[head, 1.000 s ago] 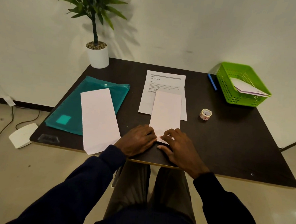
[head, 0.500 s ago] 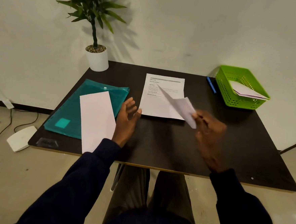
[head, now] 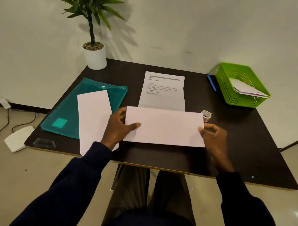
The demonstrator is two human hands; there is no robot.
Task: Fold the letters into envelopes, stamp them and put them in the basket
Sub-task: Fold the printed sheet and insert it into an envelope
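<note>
I hold a white envelope (head: 165,126) crosswise over the middle of the table. My left hand (head: 119,128) grips its left end with the thumb on top. At the right end my right hand (head: 213,135) pinches the edge. Behind the envelope a printed letter (head: 163,91) lies flat on the table. A second white envelope (head: 93,116) rests partly on a teal folder (head: 70,111) at the left. The green basket (head: 225,88) at the far right corner holds a white envelope (head: 247,88). A small roll of stamps (head: 206,115) sits beside my right hand.
A potted plant (head: 95,56) stands at the table's far left corner. A blue pen (head: 211,82) lies left of the basket. On the floor to the left are a white device (head: 17,138) and cables. The dark table (head: 248,146) ends just before my knees.
The envelope lay lengthwise near the table edge under both hands. My right hand lifted and swung it, and now both hands hold it crosswise by its ends.
</note>
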